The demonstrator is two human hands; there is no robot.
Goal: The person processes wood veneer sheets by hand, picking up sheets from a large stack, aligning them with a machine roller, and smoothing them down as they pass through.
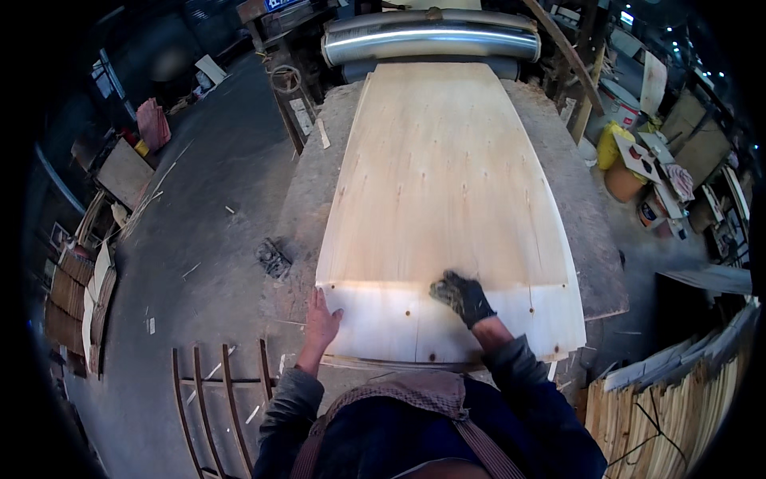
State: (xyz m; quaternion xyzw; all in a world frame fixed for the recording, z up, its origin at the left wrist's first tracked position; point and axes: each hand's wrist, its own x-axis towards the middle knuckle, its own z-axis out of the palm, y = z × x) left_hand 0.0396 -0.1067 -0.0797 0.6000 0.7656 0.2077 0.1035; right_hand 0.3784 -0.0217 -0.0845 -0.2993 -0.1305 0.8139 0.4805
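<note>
A long sheet of pale wood veneer (447, 176) lies on a stack of similar sheets, stretching away from me. Across its near end runs a paler band (383, 315) with small dark knots. My left hand (322, 321), bare, rests at the near left edge, fingers stretched forward and thumb apart. My right hand (463, 297) wears a dark, worn glove and lies on the veneer right of the middle. Its fingers point left, look slightly bent and apart, and hold nothing I can see.
Beyond the sheet's far end is a shiny metal roller (431, 44). Slatted metal bars (227, 399) stand low at left. Stacked veneer (670, 415) is near right. Buckets (624, 180) and boards crowd the far right. A dark crumpled lump (274, 257) lies left of the stack.
</note>
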